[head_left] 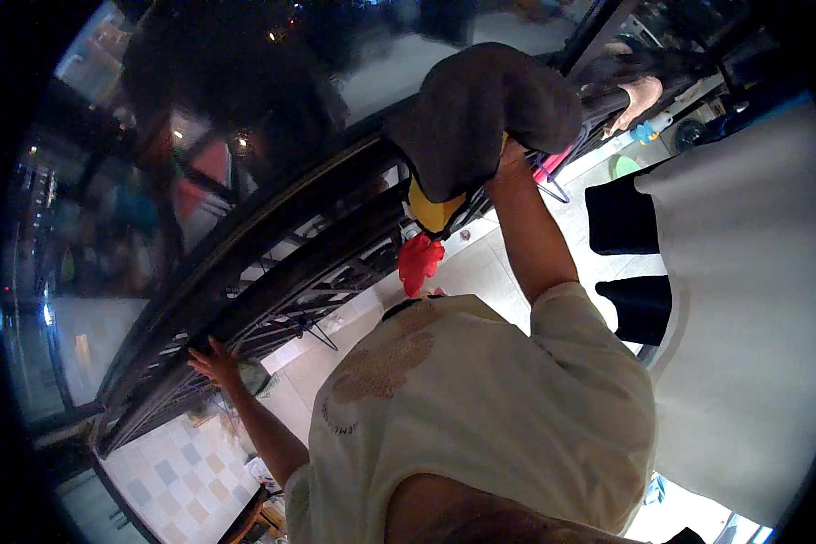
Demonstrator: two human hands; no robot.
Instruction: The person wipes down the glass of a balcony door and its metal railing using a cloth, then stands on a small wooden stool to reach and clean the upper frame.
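Note:
My left hand [213, 362] rests on the dark railing [326, 238], fingers spread, holding nothing. Farther along to the right, a bulky dark brown cloth [494, 113] lies over the rail. At its near edge my right hand [511, 156] is closed on it, with the fingers mostly hidden in its folds. Below that cloth shows a piece of yellow fabric [433, 210]. A red cloth-like item [420, 261] hangs lower, just in front of my chest.
Dark glass panes [245, 72] stand beyond the railing. Hangers [320, 334] dangle beneath it. On the right is a large pale surface [743, 272] with black pieces at its edge. A light beige item [639, 100] lies at the rail's far right, above a tiled floor [494, 263].

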